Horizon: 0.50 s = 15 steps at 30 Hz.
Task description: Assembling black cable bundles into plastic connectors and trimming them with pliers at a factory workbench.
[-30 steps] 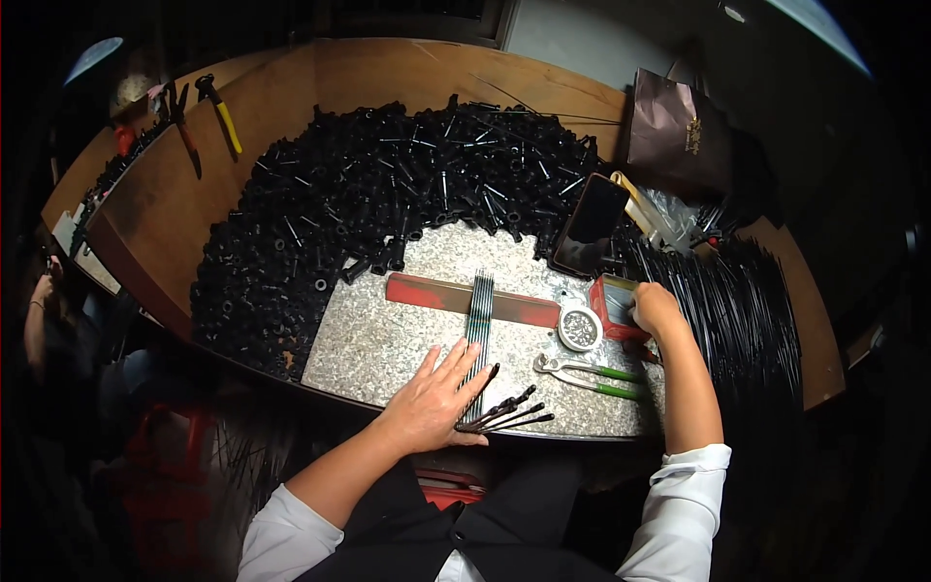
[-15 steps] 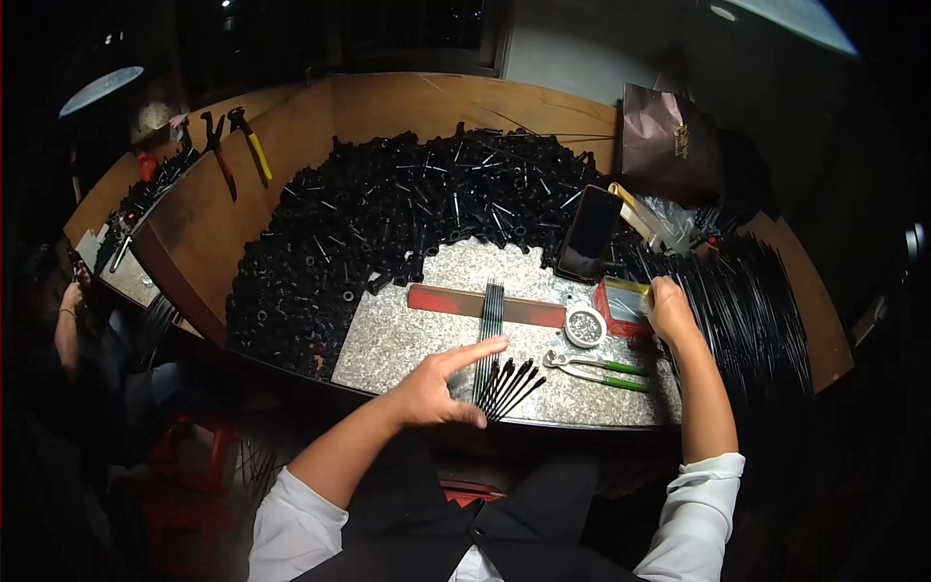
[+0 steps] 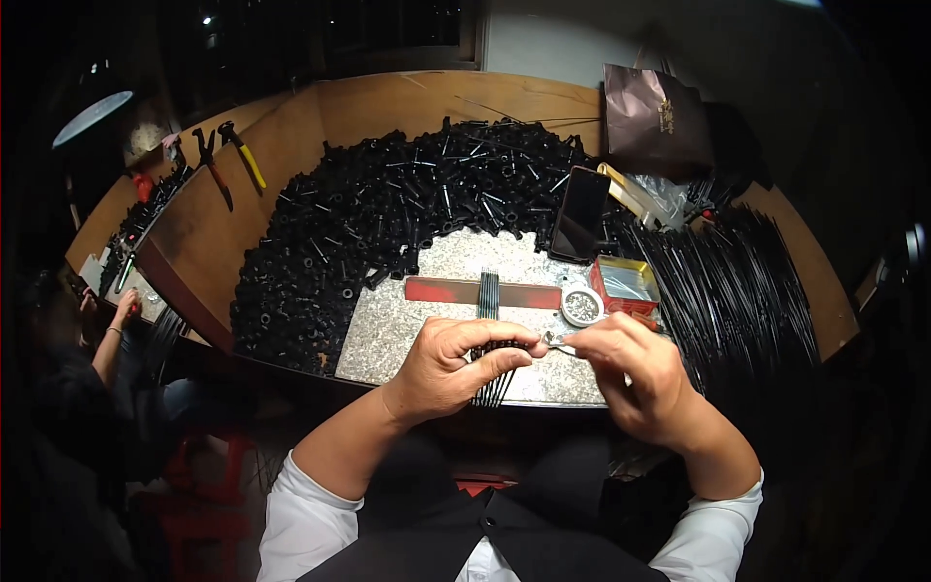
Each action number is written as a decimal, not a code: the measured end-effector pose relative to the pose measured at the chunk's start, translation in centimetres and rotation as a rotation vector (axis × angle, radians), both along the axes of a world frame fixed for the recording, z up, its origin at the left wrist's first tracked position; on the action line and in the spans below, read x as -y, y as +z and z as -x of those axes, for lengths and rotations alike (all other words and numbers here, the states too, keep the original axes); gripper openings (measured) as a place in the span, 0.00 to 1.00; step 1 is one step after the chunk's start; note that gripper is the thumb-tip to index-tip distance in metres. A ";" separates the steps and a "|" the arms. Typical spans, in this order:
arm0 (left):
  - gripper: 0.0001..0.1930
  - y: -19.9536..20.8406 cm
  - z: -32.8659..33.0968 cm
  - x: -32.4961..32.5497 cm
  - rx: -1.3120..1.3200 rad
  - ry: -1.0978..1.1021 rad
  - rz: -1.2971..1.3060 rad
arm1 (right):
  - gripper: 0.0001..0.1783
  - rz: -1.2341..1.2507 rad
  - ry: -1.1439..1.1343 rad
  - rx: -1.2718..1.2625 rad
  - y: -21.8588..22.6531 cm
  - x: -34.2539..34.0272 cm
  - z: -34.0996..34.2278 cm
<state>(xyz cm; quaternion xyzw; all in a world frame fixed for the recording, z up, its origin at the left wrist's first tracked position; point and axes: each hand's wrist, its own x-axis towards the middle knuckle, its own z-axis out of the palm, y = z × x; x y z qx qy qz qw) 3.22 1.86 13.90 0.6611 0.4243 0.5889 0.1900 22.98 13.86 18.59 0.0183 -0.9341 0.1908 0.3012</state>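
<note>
My left hand (image 3: 461, 361) is closed in a pinch above a row of thin dark rods (image 3: 489, 291), covering their black-tipped middle part. Just to its right, my right hand (image 3: 635, 373) is also pinched, its fingertips almost meeting the left ones. Whatever is between the fingertips is too small to make out. The rods lie across a red and dark flat bar (image 3: 436, 290) on a speckled stone slab (image 3: 373, 335). Between the hands shows the metal head of the pincers (image 3: 557, 341); their handles are hidden under my right hand.
Black socket-like parts (image 3: 388, 204) are heaped behind the slab. A cup of tiny metal bits (image 3: 582, 306), a red and yellow box (image 3: 640, 308) and a propped phone (image 3: 582, 213) stand rightward. Long black rods (image 3: 737, 291) lie far right. Another person's hand (image 3: 126, 308) is at left.
My right hand has come away from the red and yellow box and moved left to my left hand. The left hand has gone from spread fingers to a pinch. The view has shifted slightly.
</note>
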 end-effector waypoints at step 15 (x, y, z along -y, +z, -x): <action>0.07 -0.5 0.0 0.1 -0.046 0.086 -0.039 | 0.22 -0.192 -0.050 0.002 0.0 0.8 0.1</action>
